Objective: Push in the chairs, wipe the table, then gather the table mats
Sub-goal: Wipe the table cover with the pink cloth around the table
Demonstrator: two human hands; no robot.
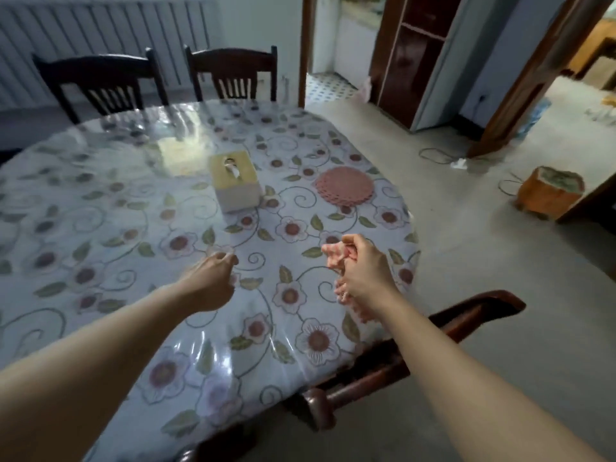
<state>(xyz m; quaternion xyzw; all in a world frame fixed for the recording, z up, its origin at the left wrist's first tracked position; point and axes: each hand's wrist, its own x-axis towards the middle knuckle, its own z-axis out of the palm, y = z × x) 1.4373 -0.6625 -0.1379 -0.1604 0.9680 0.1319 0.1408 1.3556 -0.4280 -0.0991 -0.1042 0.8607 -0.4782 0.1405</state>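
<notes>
Item 1. Right hand: fingers curled round a crumpled pink cloth, held above the near right part of the round table; more pink fabric hangs below the fist. Whether this is a wiping cloth or a soft mat cannot be told.

Item 2. Left hand: fingers loosely curled, nothing seen in them, hovering over the flowered plastic table cover, well to the left of the gripped cloth.

Item 3. Pink round table mats: a neat stack on the table, beyond the right hand and near the table's right edge. Count unclear.

Item 4. Tissue box: beyond and between both hands, mid-table, left of the stack.

Item 5. Chairs: two far chairs stand close against the table's far edge; a near chair sits just below the right forearm, its back at the table rim.

Progress, judged: chairs appear pushed in; mats look largely gathered. No loose mats visible elsewhere; wiping status cannot be confirmed.
</notes>
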